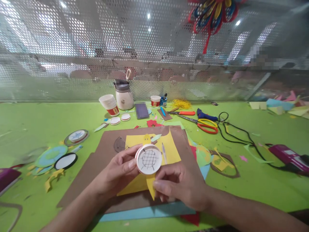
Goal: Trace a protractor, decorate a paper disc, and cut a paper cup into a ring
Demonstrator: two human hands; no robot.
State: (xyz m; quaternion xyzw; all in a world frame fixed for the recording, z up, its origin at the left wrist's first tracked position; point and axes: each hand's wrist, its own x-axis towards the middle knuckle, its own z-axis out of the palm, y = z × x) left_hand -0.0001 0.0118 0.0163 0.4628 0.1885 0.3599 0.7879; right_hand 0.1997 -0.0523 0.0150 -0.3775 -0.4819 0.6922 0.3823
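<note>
Paper, by the look of it, makes up the round cup piece (pixel 149 159) at the lower centre of the frame, so it should be light, stiff at the rim and easily crushed if squeezed; the side wall, clear of the inked face, seems the safest hold. The left hand (pixel 119 167) is closed on its left edge. The yellow strip (pixel 150 187) beneath should bend and crease readily; the right hand (pixel 181 185) pinches its right side, and whether it joins the cup piece I cannot tell. White and circular, the cup piece shows a raised rim around a black grid with short lines sticking outward.
</note>
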